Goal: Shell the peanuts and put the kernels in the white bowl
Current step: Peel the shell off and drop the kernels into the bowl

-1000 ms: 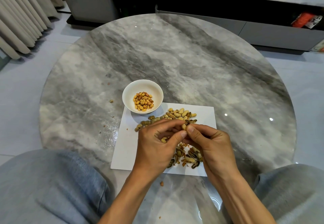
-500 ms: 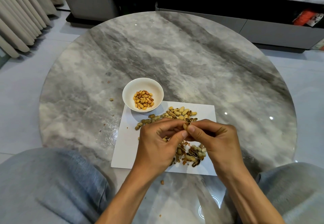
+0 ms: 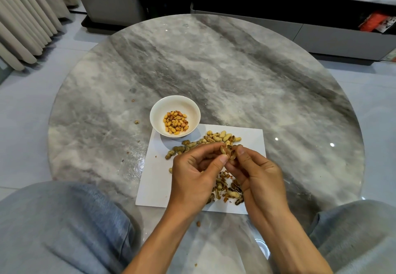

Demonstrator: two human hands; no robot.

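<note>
A white bowl (image 3: 157, 117) with several shelled kernels (image 3: 175, 122) stands at the far left corner of a white paper sheet (image 3: 153, 184). Unshelled peanuts (image 3: 216, 138) lie in a row across the sheet's far part. Above the sheet, my left hand (image 3: 194, 176) and my right hand (image 3: 257, 174) meet and pinch a split peanut shell (image 3: 228, 152) between thumbs and fingertips, its two halves pulled apart. A pile of empty shells (image 3: 227, 191) lies under and between the hands, partly hidden.
The sheet lies on a round grey marble table (image 3: 214, 70). Crumbs (image 3: 136, 121) dot the table left of the bowl, and a kernel (image 3: 198, 223) lies near the front edge. My grey-clad knees (image 3: 64, 226) flank the table. A low cabinet (image 3: 300, 27) stands behind.
The peanut pinched between my two hands has split open; its halves now stand apart. The hands have stayed over the middle of the sheet.
</note>
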